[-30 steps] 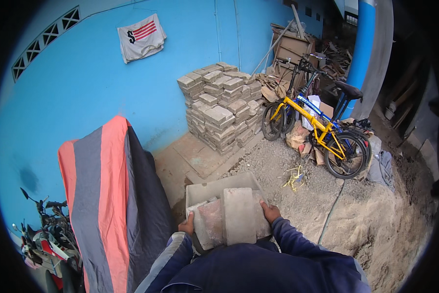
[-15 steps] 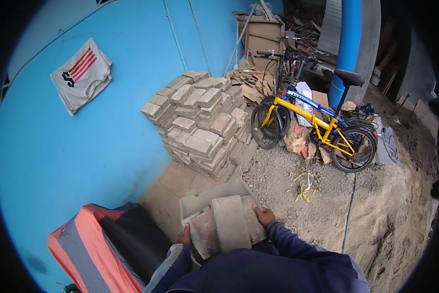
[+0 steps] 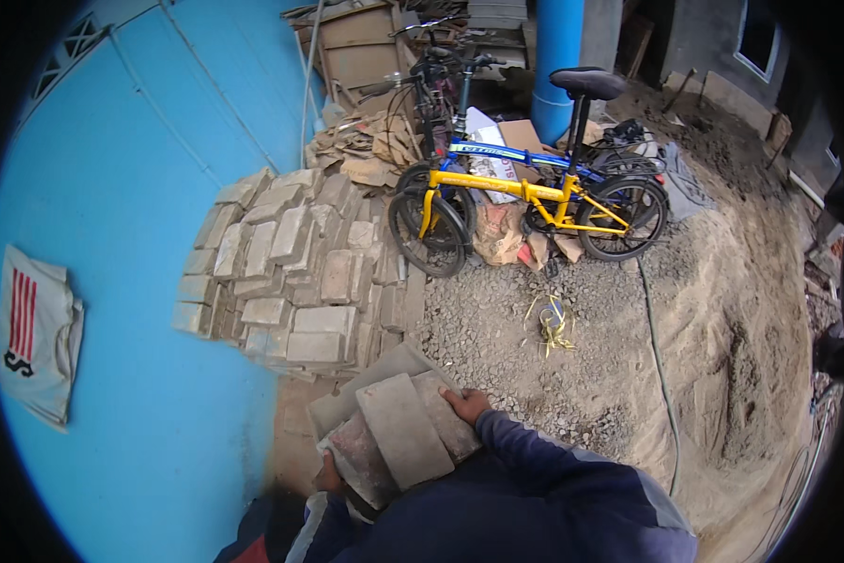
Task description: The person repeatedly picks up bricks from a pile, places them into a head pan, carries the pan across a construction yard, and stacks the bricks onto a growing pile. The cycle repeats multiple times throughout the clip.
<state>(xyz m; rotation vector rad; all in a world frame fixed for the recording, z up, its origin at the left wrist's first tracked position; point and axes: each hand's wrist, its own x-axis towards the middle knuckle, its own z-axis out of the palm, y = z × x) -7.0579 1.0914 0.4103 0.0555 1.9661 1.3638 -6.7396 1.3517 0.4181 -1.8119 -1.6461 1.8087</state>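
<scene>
Against my body I carry a small stack of paving bricks, held between both hands. A grey paving brick [image 3: 405, 430] lies slantwise on top, partly covering a reddish brick [image 3: 358, 460] on its left and a brownish one [image 3: 448, 416] on its right. Behind them shows a wider flat grey piece [image 3: 342, 405]. My left hand [image 3: 328, 473] is closed on the stack's left edge, its thumb upward and its other fingers hidden. My right hand [image 3: 467, 405] grips the right edge. The bricks' undersides cannot be seen.
A tall pile of paving bricks [image 3: 295, 272] stands by the blue wall [image 3: 140, 310]. Beyond it are yellow [image 3: 506, 185] and blue [image 3: 478, 148] bicycles beside a blue pillar [image 3: 558, 66]. Gravel, yellow strapping [image 3: 555, 328] and a hose [image 3: 657, 366] lie on the right.
My view has turned right, so the wall, brick pile and bicycles sit further left. The red and grey cover has mostly left the picture. The bricks stay in both hands.
</scene>
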